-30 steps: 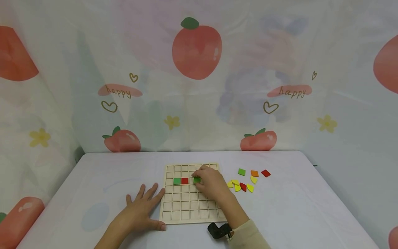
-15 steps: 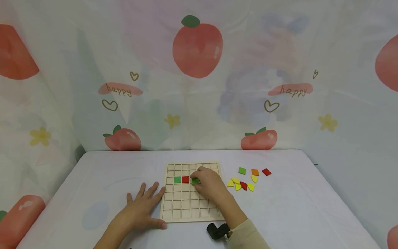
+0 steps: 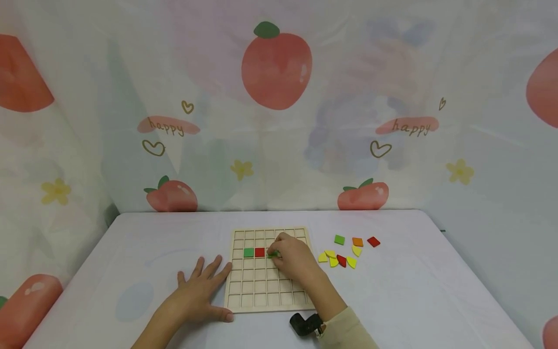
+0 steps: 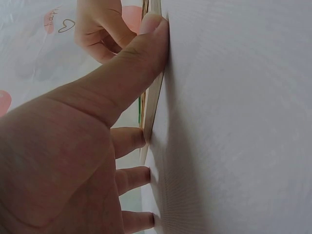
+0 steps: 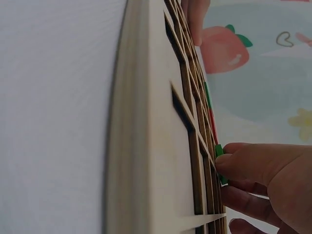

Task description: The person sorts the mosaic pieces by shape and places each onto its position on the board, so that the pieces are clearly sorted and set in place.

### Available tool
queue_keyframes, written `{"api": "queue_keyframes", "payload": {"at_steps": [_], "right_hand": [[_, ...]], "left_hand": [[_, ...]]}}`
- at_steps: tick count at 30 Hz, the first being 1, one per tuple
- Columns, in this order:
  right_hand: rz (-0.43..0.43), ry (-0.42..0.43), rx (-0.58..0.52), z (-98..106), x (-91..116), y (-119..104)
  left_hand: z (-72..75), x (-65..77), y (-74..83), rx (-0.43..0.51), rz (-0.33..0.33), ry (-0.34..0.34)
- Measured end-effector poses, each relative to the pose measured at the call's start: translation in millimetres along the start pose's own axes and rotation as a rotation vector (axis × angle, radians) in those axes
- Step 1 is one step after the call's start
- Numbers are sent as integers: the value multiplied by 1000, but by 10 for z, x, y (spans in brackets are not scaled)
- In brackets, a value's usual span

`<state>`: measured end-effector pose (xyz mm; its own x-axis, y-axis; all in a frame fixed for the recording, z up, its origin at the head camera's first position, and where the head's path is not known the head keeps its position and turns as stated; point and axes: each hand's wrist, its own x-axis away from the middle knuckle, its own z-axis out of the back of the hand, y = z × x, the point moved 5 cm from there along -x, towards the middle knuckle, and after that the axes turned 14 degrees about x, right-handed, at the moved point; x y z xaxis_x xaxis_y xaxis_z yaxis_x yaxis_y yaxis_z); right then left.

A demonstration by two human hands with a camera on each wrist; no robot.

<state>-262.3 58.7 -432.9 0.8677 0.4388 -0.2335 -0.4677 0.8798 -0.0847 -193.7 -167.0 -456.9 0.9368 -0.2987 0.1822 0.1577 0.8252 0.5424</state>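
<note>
Fingers of left hand (image 3: 196, 293) lie spread against board (image 3: 247, 288). Just right of red tile (image 3: 259, 252), green tile (image 3: 273, 253) sits pinched in right hand (image 3: 298, 257) at the grid; seating unclear. Likely light, stiff, smooth; opposite edges give best hold.

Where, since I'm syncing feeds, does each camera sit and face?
Head: head-worn, facing forward and down at the grid board; left hand and right hand show.
Left wrist: wrist-worn, facing the board's edge; both hands show.
Right wrist: wrist-worn, facing across the board; right hand pinches a green tile.
Both wrist views share the board.
</note>
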Motion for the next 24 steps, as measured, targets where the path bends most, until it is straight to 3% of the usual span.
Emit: {"api": "queue_keyframes", "payload": {"at_steps": [24], "right_hand": [[59,19,24,-6,-24,-30]], "left_hand": [[8,2,-2,-11,-22,4]]}}
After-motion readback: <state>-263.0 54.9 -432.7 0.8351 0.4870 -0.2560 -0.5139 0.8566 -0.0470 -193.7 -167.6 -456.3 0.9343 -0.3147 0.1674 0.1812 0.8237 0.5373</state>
